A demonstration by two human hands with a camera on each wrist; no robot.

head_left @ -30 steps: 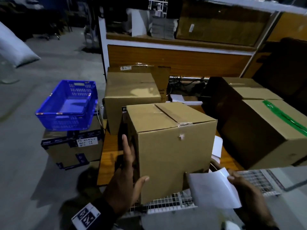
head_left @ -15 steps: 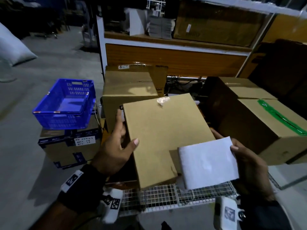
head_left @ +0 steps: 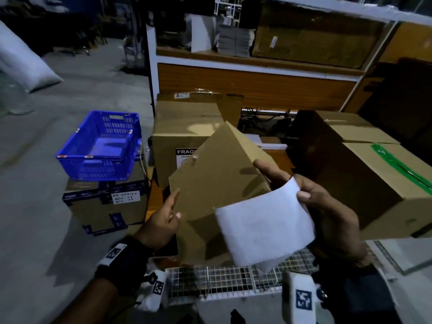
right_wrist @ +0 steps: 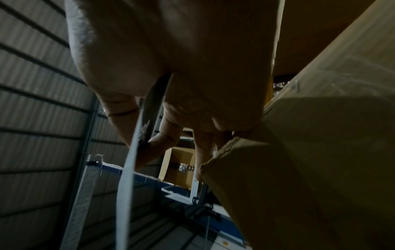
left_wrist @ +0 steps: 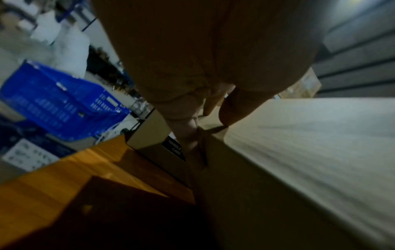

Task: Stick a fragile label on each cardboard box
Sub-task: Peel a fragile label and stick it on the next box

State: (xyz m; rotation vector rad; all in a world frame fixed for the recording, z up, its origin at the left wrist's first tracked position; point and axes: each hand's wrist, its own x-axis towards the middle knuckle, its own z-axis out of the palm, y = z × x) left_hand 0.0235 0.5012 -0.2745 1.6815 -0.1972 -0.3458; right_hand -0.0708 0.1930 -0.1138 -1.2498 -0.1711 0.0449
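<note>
A small plain cardboard box (head_left: 219, 183) is tilted onto a corner, held between my two hands above the table edge. My left hand (head_left: 174, 204) grips its lower left edge, thumb on the near face and fingers behind; in the left wrist view the fingers (left_wrist: 192, 128) wrap the box (left_wrist: 299, 143) corner. My right hand (head_left: 301, 195) pinches a white label sheet (head_left: 264, 228), blank side toward me, while its forefinger reaches onto the box's right side. The right wrist view shows the label sheet (right_wrist: 128, 169) edge-on beside the box (right_wrist: 320, 135).
Behind stands a larger box with a FRAGILE label (head_left: 187, 155). A big box with green tape (head_left: 374, 183) sits at the right. A blue crate (head_left: 100, 146) rests on a printed carton (head_left: 105, 204) at the left. A wire rack (head_left: 233, 281) lies in front of the wooden table (head_left: 154, 199).
The small box went from standing upright to tipped back, then turned onto a corner. My right hand rose with the label sheet to the box's right side.
</note>
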